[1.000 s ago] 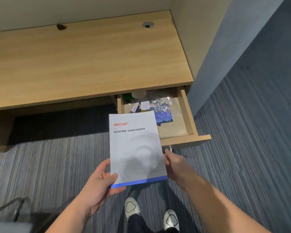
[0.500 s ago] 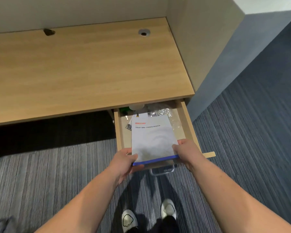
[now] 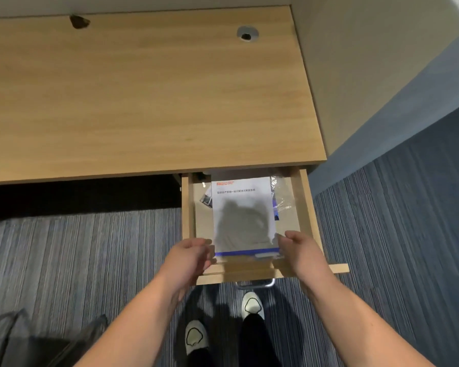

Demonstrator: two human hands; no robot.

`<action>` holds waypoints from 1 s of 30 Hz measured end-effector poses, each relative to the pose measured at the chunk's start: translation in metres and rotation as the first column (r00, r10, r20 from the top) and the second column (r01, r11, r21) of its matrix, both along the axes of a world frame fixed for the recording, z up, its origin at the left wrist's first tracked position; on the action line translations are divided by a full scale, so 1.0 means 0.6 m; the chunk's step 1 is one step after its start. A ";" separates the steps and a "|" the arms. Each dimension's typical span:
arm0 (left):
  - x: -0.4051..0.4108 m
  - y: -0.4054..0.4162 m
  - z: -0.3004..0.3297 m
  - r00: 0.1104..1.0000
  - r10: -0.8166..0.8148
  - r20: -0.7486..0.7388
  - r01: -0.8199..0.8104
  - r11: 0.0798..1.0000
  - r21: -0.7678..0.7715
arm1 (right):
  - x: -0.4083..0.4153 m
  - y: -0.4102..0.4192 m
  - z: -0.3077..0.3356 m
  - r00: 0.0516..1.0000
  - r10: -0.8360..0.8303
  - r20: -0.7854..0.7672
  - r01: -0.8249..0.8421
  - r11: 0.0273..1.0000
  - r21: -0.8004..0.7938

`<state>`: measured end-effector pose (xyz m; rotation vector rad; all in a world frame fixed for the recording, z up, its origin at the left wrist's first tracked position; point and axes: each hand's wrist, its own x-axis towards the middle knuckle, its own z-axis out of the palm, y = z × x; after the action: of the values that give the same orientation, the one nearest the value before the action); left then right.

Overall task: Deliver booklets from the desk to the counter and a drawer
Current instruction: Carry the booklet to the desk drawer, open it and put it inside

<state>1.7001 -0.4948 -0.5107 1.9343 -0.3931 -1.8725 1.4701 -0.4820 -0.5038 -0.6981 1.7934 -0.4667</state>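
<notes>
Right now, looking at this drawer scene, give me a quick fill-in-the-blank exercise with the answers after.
1. The booklet lies inside the open ____.
2. The band along the booklet's near edge is ____.
3. The desk top is made of ____.
4. The left hand and right hand flank the booklet's ____ edge.

Answers: drawer; blue; wood; near

My one camera rides on my head, looking steeply down, close over the open drawer (image 3: 304,207) and counter (image 3: 143,96).
</notes>
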 end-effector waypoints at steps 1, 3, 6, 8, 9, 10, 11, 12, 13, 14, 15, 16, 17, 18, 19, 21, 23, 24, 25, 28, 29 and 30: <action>0.013 0.014 0.031 0.995 0.066 -0.073 -0.065 0.998 0.019 | -0.001 0.020 0.022 0.989 -0.090 0.118 0.089 0.996 0.014; 0.041 0.038 0.061 0.974 0.132 -0.186 -0.105 0.984 0.146 | -0.002 0.052 0.049 0.891 -0.336 0.305 0.294 0.939 0.177; 0.066 0.049 0.073 0.970 0.109 -0.219 -0.023 0.932 0.362 | 0.002 0.072 0.061 0.818 -0.509 0.267 0.391 0.834 0.389; 0.063 0.045 0.077 0.974 0.105 -0.202 -0.014 0.913 0.408 | 0.009 0.063 0.065 0.796 -0.550 0.252 0.412 0.798 0.440; 0.056 0.040 0.084 0.972 0.125 -0.200 -0.035 0.914 0.403 | 0.011 0.055 0.063 0.759 -0.594 0.266 0.445 0.772 0.453; 0.049 0.035 0.090 0.965 0.166 -0.204 -0.074 0.915 0.396 | 0.014 0.045 0.063 0.691 -0.659 0.296 0.491 0.729 0.477; 0.041 0.027 0.097 0.944 0.235 -0.231 -0.130 0.910 0.393 | 0.017 0.035 0.062 0.614 -0.719 0.325 0.535 0.682 0.498; 0.035 0.020 0.101 0.912 0.315 -0.262 -0.192 0.894 0.406 | 0.021 0.026 0.061 0.548 -0.760 0.348 0.571 0.645 0.508; 0.029 0.011 0.104 0.875 0.394 -0.281 -0.258 0.871 0.417 | 0.026 0.018 0.062 0.514 -0.778 0.361 0.594 0.627 0.505; 0.027 0.003 0.100 0.845 0.453 -0.285 -0.315 0.852 0.419 | 0.030 0.011 0.063 0.504 -0.780 0.372 0.608 0.626 0.488; 0.025 -0.005 0.097 0.814 0.501 -0.295 -0.364 0.834 0.414 | 0.033 0.004 0.062 0.507 -0.775 0.378 0.621 0.632 0.463; 0.024 -0.011 0.090 0.790 0.530 -0.309 -0.401 0.827 0.394 | 0.036 -0.005 0.065 0.511 -0.771 0.381 0.632 0.637 0.441; 0.021 -0.019 0.084 0.771 0.548 -0.323 -0.432 0.824 0.366 | 0.037 -0.017 0.067 0.501 -0.770 0.396 0.640 0.637 0.430; 0.019 -0.027 0.073 0.758 0.564 -0.328 -0.467 0.820 0.332 | 0.038 -0.031 0.069 0.479 -0.768 0.426 0.647 0.636 0.421; 0.015 -0.036 0.069 0.741 0.577 -0.343 -0.496 0.815 0.298 | 0.038 -0.046 0.070 0.451 -0.762 0.465 0.649 0.638 0.415; 0.005 -0.059 0.067 0.738 0.573 -0.356 -0.528 0.819 0.224 | 0.037 -0.082 0.072 0.410 -0.733 0.543 0.642 0.655 0.399; -0.002 -0.090 0.063 0.764 0.552 -0.334 -0.536 0.831 0.147 | 0.037 -0.123 0.073 0.417 -0.711 0.566 0.629 0.676 0.384; -0.002 -0.108 0.062 0.783 0.534 -0.320 -0.528 0.842 0.114 | 0.036 -0.143 0.073 0.440 -0.706 0.554 0.628 0.683 0.372; 0.000 -0.126 0.060 0.797 0.517 -0.313 -0.516 0.852 0.092 | 0.035 -0.164 0.074 0.459 -0.703 0.543 0.626 0.690 0.364; 0.011 -0.176 0.057 0.819 0.474 -0.324 -0.474 0.876 0.086 | 0.025 -0.216 0.068 0.518 -0.665 0.538 0.586 0.734 0.343; 0.014 -0.192 0.057 0.830 0.450 -0.329 -0.449 0.890 0.086 | 0.022 -0.230 0.067 0.534 -0.648 0.543 0.571 0.750 0.334; 0.016 -0.205 0.060 0.839 0.427 -0.338 -0.426 0.901 0.081 | 0.018 -0.241 0.063 0.554 -0.630 0.544 0.552 0.767 0.326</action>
<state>1.7098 -0.6175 -0.4745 1.4845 0.1453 -1.8483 1.4809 -0.6266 -0.4660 0.2079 1.3325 -0.9206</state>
